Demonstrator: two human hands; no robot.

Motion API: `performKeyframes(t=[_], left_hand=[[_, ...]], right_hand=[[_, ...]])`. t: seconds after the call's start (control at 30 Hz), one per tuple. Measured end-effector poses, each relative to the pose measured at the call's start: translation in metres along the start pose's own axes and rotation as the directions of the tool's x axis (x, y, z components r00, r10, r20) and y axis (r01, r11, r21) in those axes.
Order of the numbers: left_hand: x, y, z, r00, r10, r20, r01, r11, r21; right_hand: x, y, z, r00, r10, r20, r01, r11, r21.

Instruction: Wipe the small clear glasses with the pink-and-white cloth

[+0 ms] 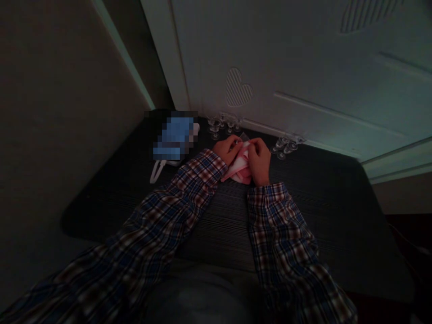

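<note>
A pink and white cloth point(242, 167) is bunched between my two hands, its lower end hanging just over the dark table. My right hand point(260, 158) pinches the cloth from the right with curled fingers. On the left, my left hand point(227, 149) is closed beside the cloth's upper part. Out of the top of the cloth shows a clear, see-through edge point(244, 136), which looks like part of a small glass; most of it is hidden by fingers and cloth. The dim light blurs the fingertips.
Several small stemmed glasses point(215, 128) stand behind my left hand. Another group of small glasses point(286, 145) is right of my right hand. A blurred-out device point(173, 137) with a white cable point(157, 171) lies at left. A white heart-patterned panel point(297, 67) borders the dark table point(324, 211).
</note>
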State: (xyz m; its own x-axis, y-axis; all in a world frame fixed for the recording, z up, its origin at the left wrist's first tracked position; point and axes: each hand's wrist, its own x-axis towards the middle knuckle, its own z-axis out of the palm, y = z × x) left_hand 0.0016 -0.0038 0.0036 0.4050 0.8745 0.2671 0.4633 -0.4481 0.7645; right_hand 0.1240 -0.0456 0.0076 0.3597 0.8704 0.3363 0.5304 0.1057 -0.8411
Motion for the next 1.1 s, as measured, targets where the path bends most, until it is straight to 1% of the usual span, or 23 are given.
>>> performKeyframes(t=[0.67,1.1], left_hand=[[0.0001,0.0004,-0.0005,1.000,-0.021,0.016,0.020,0.999,0.036],[0.0011,-0.0014,0.0004,1.000,-0.021,0.020,0.020,0.999,0.050]], right_hand=[[-0.0001,0.0027,0.0006,0.998,-0.008,0.058,0.010,1.000,-0.018],[0.0005,0.0030,0.0011,0.999,0.000,0.044,0.000,1.000,-0.012]])
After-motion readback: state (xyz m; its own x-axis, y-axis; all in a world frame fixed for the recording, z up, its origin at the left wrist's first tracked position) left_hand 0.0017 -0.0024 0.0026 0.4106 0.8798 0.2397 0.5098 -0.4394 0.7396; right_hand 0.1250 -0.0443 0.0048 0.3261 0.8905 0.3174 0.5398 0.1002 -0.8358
